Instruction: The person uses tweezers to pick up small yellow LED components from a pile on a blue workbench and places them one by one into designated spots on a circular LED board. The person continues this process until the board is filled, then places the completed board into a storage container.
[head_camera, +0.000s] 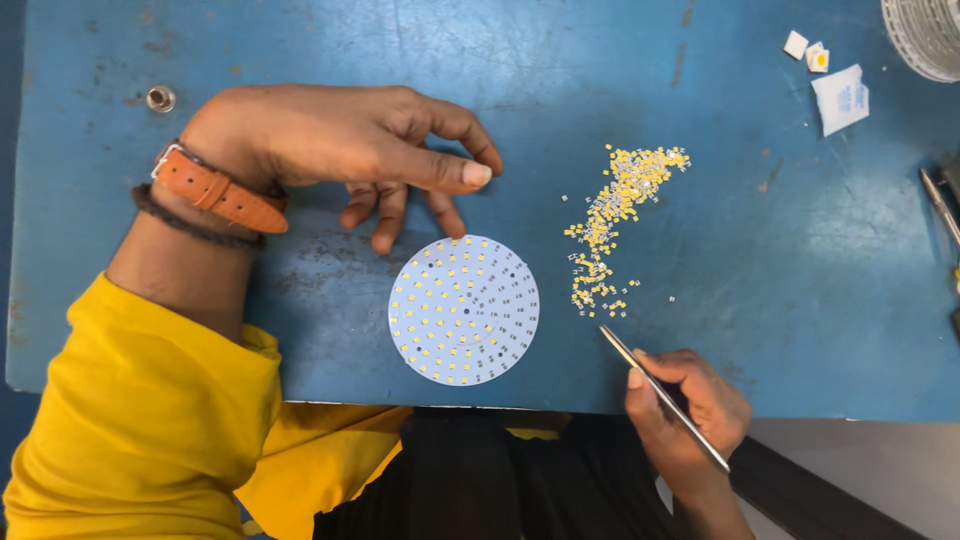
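Centrally, a round white board (464, 310) dotted with small yellow chips is laid flat near the table's (300, 40) front edge, just below the left hand (330, 140). That hand is hovered or rested beside the board's far rim, fingers (478, 172) loosely curled, thumb and forefinger nearly pressed together, nothing seen between them. Thin metal tweezers (662, 395) are pinched pen-style in the right hand (690, 410), tip aimed at the loose pile of tiny yellow chips (610, 220), scattered just right of the board for short reach. Paper scraps (838, 95) are left at the far right corner.
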